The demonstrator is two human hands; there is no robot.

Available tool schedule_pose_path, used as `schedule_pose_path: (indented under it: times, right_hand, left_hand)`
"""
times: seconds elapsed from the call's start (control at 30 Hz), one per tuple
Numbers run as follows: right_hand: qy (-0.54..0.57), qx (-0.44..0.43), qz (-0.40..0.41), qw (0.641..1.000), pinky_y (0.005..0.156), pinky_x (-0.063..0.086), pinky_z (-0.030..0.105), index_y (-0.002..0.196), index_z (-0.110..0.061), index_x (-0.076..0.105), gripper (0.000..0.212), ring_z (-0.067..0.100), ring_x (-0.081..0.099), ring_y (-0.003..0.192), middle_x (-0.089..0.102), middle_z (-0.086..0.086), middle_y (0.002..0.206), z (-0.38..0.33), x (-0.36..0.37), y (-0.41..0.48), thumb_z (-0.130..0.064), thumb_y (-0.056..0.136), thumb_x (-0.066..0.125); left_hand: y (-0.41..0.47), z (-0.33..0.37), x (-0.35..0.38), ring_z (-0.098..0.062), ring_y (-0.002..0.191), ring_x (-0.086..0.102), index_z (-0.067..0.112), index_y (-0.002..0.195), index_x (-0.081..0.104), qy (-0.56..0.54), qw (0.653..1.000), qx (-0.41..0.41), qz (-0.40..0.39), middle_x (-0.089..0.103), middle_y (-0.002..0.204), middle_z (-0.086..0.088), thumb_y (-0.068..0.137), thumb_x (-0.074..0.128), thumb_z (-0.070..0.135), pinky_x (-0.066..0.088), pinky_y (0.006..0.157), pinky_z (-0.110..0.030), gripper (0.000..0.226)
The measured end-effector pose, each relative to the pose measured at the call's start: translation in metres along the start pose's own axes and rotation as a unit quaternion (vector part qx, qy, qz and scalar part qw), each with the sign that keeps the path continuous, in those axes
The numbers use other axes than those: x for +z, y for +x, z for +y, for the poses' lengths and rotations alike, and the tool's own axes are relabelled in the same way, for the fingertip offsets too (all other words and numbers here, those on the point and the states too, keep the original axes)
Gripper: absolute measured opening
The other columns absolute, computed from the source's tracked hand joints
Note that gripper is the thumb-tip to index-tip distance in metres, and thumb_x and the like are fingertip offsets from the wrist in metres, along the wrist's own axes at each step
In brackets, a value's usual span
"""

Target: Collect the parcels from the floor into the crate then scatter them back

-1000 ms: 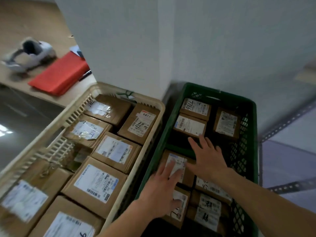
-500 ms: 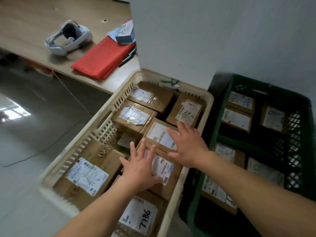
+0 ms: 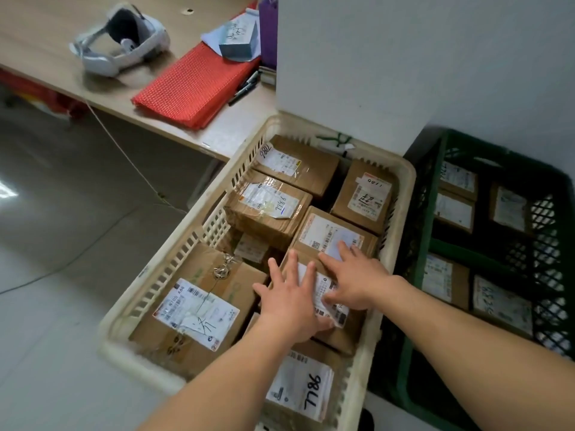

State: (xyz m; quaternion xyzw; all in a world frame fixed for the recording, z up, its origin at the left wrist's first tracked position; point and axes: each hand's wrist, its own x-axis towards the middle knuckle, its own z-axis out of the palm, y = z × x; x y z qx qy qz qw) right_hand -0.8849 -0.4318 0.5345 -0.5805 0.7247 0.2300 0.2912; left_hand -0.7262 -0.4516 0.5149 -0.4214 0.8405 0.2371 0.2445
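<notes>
Head view: left hand (image 3: pixel 291 301) and right hand (image 3: pixel 354 283), both flat with fingers spread and gripping nothing, rest on one labelled cardboard parcel (image 3: pixel 340 335) inside the cream slatted crate (image 3: pixel 401 213). Right fingertips touch the next parcel (image 3: pixel 326 234) beyond. Green crate (image 3: pixel 420 262) holding parcels stands right of the right wrist.

A glossy grey floor (image 3: pixel 62 197) is seen at left. A pale wooden tabletop (image 3: pixel 40 32) is set beside a white wall (image 3: pixel 404 57).

Matt brown cardboard parcels (image 3: pixel 334 241) with glossy tape, slatted cream plastic crate (image 3: pixel 174 259), wood-grain desk (image 3: pixel 46 35).
</notes>
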Motion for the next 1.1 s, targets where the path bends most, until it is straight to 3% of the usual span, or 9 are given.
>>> schedule_pose_path:
  times: [0.2,0.3,0.43,0.63,0.93,1.1]
  right_hand:
    - [0.029,-0.048,0.058,0.997,0.124,0.014,0.061,0.163,-0.042,-0.007,0.116,0.036,-0.007,0.16,-0.016,0.006,0.173,-0.023,-0.006,-0.025,-0.069,0.082,0.072]
    - [0.008,-0.108,0.07,0.992,0.124,0.005,0.066,0.159,-0.049,-0.014,0.124,0.034,-0.022,0.157,-0.031,0.0,0.168,-0.046,0.009,-0.042,-0.069,0.077,0.076]
    - [-0.011,-0.13,0.042,0.99,0.123,-0.002,0.07,0.157,-0.05,-0.019,0.13,0.036,-0.03,0.153,-0.037,0.0,0.165,-0.074,0.033,-0.05,-0.069,0.074,0.079]
    - [-0.025,-0.115,0.026,0.993,0.123,0.004,0.069,0.159,-0.046,-0.017,0.132,0.04,-0.027,0.154,-0.034,0.003,0.167,-0.092,0.041,-0.051,-0.063,0.074,0.083]
    - [-0.024,-0.12,0.027,0.992,0.123,0.002,0.067,0.159,-0.047,-0.016,0.128,0.039,-0.029,0.153,-0.034,0.003,0.167,-0.086,0.043,-0.053,-0.062,0.078,0.081]
    - [0.04,-0.116,0.041,0.992,0.127,0.008,0.059,0.162,-0.044,-0.01,0.117,0.033,-0.021,0.157,-0.028,0.002,0.169,-0.077,0.03,-0.066,-0.058,0.084,0.076]
  left_hand:
    - [-0.028,-0.039,-0.016,-0.036,0.147,-0.033,0.038,0.157,-0.015,-0.047,0.998,0.028,0.043,-0.039,0.159,0.003,0.071,0.077,0.066,0.015,0.115,-0.074,0.129]
    - [-0.046,-0.075,-0.012,-0.04,0.143,-0.038,0.041,0.154,-0.022,0.011,1.0,0.0,0.014,-0.046,0.155,0.002,0.062,0.081,0.069,0.01,0.111,-0.079,0.141]
    - [-0.057,-0.104,-0.001,-0.042,0.146,-0.032,0.044,0.154,-0.022,0.03,0.999,-0.035,-0.021,-0.043,0.157,0.0,0.059,0.083,0.069,0.018,0.109,-0.08,0.144]
    - [-0.058,-0.106,0.004,-0.042,0.144,-0.035,0.047,0.153,-0.02,0.014,0.999,-0.034,-0.035,-0.042,0.157,0.001,0.06,0.087,0.062,0.014,0.107,-0.083,0.142]
    - [-0.054,-0.105,0.007,-0.043,0.145,-0.033,0.046,0.154,-0.019,0.035,0.998,-0.034,-0.035,-0.042,0.157,0.0,0.059,0.087,0.061,0.019,0.108,-0.08,0.143]
    - [-0.061,-0.096,-0.006,-0.042,0.147,-0.03,0.042,0.157,-0.012,0.036,0.999,-0.037,-0.016,-0.036,0.161,0.001,0.061,0.083,0.067,0.017,0.11,-0.08,0.138]
